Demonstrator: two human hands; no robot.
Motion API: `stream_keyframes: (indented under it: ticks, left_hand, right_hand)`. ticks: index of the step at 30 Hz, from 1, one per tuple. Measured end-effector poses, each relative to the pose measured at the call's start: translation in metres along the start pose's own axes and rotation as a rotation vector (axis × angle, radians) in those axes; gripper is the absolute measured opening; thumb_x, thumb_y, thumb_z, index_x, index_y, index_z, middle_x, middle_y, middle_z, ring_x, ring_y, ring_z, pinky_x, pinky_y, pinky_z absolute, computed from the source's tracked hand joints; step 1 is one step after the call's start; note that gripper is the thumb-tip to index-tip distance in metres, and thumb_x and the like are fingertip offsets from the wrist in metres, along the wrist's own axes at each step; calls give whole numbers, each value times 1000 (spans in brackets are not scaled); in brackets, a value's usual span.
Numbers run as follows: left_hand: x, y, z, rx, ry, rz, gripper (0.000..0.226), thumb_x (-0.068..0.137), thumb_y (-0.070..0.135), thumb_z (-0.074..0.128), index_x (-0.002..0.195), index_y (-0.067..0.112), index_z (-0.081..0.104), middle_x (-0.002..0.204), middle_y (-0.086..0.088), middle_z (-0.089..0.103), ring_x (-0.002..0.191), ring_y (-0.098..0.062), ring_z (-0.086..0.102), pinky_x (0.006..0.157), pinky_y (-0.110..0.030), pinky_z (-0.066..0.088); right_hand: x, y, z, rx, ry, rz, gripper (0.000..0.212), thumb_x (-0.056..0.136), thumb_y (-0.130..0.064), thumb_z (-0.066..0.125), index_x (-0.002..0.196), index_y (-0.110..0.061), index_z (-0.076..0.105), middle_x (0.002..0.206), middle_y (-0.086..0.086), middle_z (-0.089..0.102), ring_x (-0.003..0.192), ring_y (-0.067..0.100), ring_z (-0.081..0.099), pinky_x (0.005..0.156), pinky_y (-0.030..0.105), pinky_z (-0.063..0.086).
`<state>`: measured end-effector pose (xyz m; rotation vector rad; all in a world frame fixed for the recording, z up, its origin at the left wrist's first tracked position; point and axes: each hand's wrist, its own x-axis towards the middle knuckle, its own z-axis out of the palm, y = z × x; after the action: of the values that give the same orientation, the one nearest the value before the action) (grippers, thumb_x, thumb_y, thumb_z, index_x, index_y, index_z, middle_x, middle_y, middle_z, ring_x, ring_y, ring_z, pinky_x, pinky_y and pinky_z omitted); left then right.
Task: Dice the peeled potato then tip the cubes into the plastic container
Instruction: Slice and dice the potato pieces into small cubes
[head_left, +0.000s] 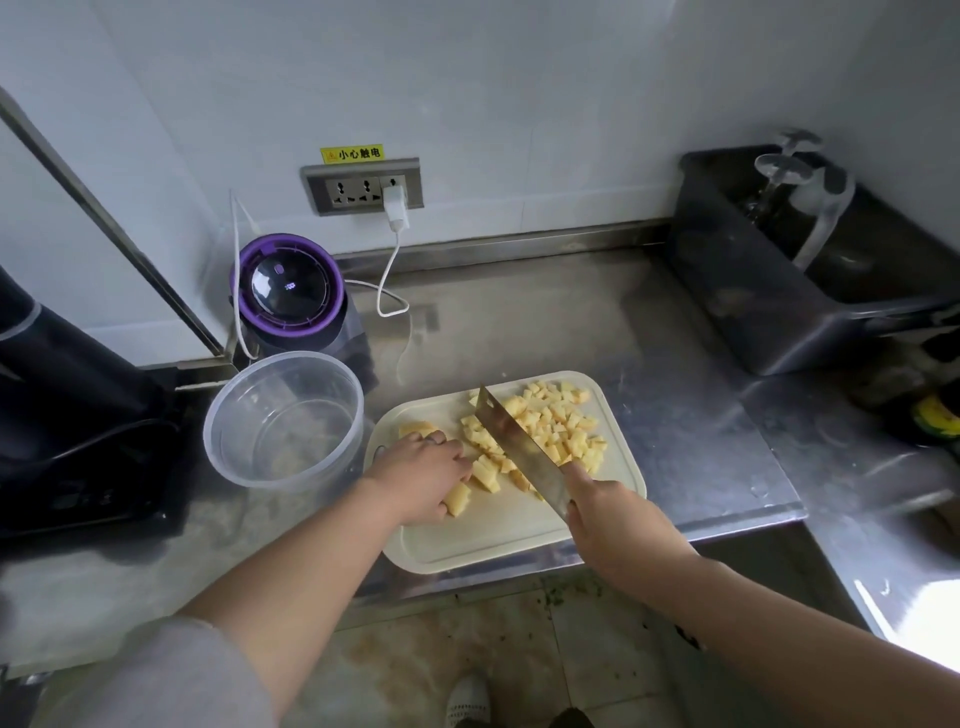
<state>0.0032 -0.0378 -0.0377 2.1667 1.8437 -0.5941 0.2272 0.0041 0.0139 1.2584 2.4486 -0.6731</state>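
The left hand (421, 478) lies knuckles up on the cutting board (493, 540), fingers curled together and bent down over the uncut potato (417, 429). It holds the potato in place; pale yellow ends stick out beyond the knuckles and again near the wrist. The fingertips are tucked under and hidden, so exactly where they press cannot be told. The right hand (608, 514) is wrapped tight round the handle of a cleaver (519, 447), and the handle itself is fully covered by the fist. The broad blade slants away up and left, its edge down among the potato cubes (561, 421), just right of the left knuckles. The cubes lie heaped on the far right half of the board, some hidden behind the blade. The plastic container (218, 415), clear and round, stands upright on the steel counter (649, 322), just beside the board's left edge and near the left wrist. What shows through its wall is hard to make out.
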Motion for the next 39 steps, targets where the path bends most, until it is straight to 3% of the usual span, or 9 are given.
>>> stream_keyframes:
  ticks: [3, 5, 8, 11, 16, 23, 27, 32, 39]
  left_hand:
    - [-2, 0, 0, -52, -23, -17, 42, 84, 39, 54, 123, 23, 50, 124, 1, 50, 118, -24, 46, 101, -41, 38]
    - [-7, 5, 3, -135, -34, -118, 45, 82, 44, 53, 121, 23, 50, 120, 3, 53, 114, -25, 50, 97, -47, 41]
    - [-16, 23, 12, -237, 0, -315, 42, 84, 48, 51, 117, 21, 54, 113, 3, 58, 110, -26, 55, 104, -51, 33]
    - [-24, 38, 19, -372, 72, -447, 41, 89, 50, 52, 115, 19, 53, 117, 1, 57, 112, -26, 55, 105, -45, 37]
    - [-33, 35, 35, -630, 141, -457, 57, 84, 46, 66, 129, 17, 47, 131, 0, 46, 117, -20, 51, 89, -33, 49]
    - [-33, 40, 39, -654, 229, -492, 39, 87, 38, 65, 118, 16, 56, 120, 1, 55, 107, -16, 56, 79, -24, 41]
    - [-31, 42, 40, -654, 238, -507, 35, 88, 37, 63, 115, 16, 56, 118, 1, 54, 105, -17, 57, 80, -25, 43]
    - [-24, 44, 39, -683, 277, -570, 30, 90, 36, 61, 114, 18, 58, 114, 2, 55, 101, -18, 57, 74, -22, 38]
    - [-9, 47, 36, -739, 348, -652, 34, 87, 35, 63, 116, 17, 60, 116, 0, 55, 99, -19, 58, 74, -25, 42]
  right_hand:
    - [-1, 1, 3, 5, -7, -11, 31, 102, -12, 38, 131, -20, 30, 84, 0, 56, 65, 15, 59, 56, 26, 47]
    - [-1, -1, 6, -2, -22, -23, 31, 101, -12, 39, 131, -20, 30, 85, 1, 57, 66, 16, 60, 55, 27, 48]
    - [-1, -8, 14, -38, -64, -43, 37, 100, -13, 42, 133, -21, 28, 85, -1, 56, 65, 13, 59, 60, 29, 53]
    - [0, -16, 22, -80, -94, -53, 40, 96, -5, 41, 131, -20, 30, 80, -1, 52, 66, 17, 56, 57, 31, 48]
    - [3, -23, 31, -54, -130, -62, 38, 95, -2, 41, 128, -20, 34, 90, 4, 59, 80, 22, 65, 62, 32, 50]
    - [-1, -36, 49, -38, -128, -57, 48, 95, -3, 47, 136, -20, 29, 83, -2, 51, 76, 15, 63, 63, 29, 54]
    - [-2, -37, 50, -26, -143, -55, 53, 95, -4, 49, 139, -21, 26, 89, -1, 54, 79, 15, 64, 67, 29, 57]
    - [6, -35, 37, -50, -169, -68, 43, 95, -2, 45, 132, -18, 31, 90, 2, 55, 82, 19, 64, 70, 32, 54]
    - [20, -33, 25, -91, -147, -71, 39, 95, 1, 41, 128, -16, 32, 82, -1, 46, 75, 21, 56, 63, 31, 44]
